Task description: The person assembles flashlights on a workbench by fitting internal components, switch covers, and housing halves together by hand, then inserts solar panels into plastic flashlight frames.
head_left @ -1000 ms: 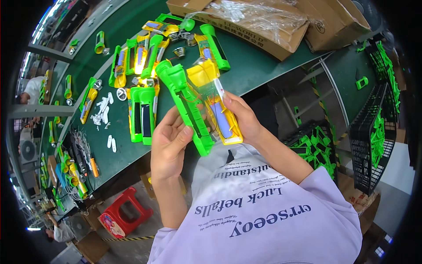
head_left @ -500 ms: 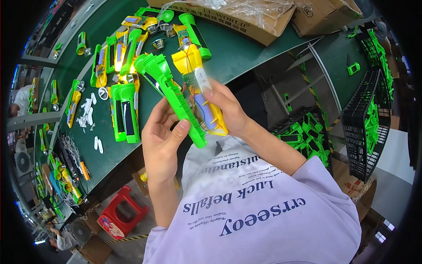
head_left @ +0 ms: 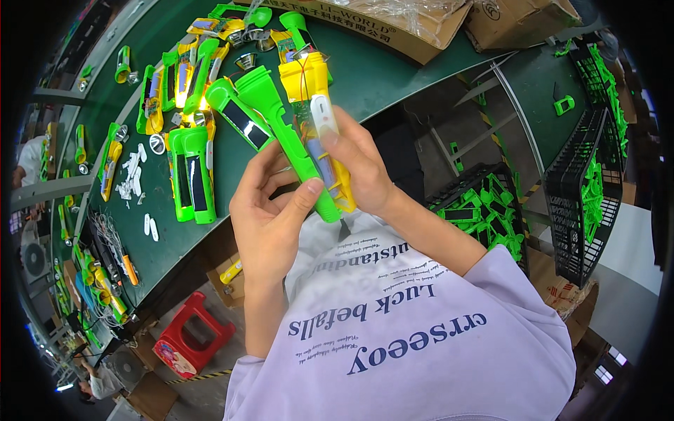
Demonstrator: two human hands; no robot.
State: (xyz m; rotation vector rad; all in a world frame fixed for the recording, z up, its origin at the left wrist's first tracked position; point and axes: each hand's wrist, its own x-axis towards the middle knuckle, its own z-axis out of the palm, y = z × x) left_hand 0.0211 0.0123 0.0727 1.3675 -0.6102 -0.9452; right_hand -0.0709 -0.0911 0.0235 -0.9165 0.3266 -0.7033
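My left hand (head_left: 270, 203) grips a long green flashlight shell half (head_left: 284, 130), with the thumb on its lower end. In my right hand (head_left: 361, 165) is a yellow flashlight shell half (head_left: 305, 78), its edge against the green one near the lower end. The yellow half carries a purple battery cell (head_left: 322, 160), thin wires and a circuit board partly hidden by my fingers. A white switch piece (head_left: 323, 112) lies along it, under my right thumb. Beyond my left fingers is another green shell with a dark panel (head_left: 244, 123).
Several green and yellow flashlight parts (head_left: 186, 77) and white pieces (head_left: 131, 175) lie on the green table (head_left: 386, 91). Cardboard boxes (head_left: 414, 42) stand at the back. Black crates (head_left: 562, 203) of green parts are at right; a red stool (head_left: 193, 333) stands below left.
The green shell half has swung rightward, closer alongside the yellow half. The dark-panelled green shell behind it shows more fully. Both hands keep their holds.
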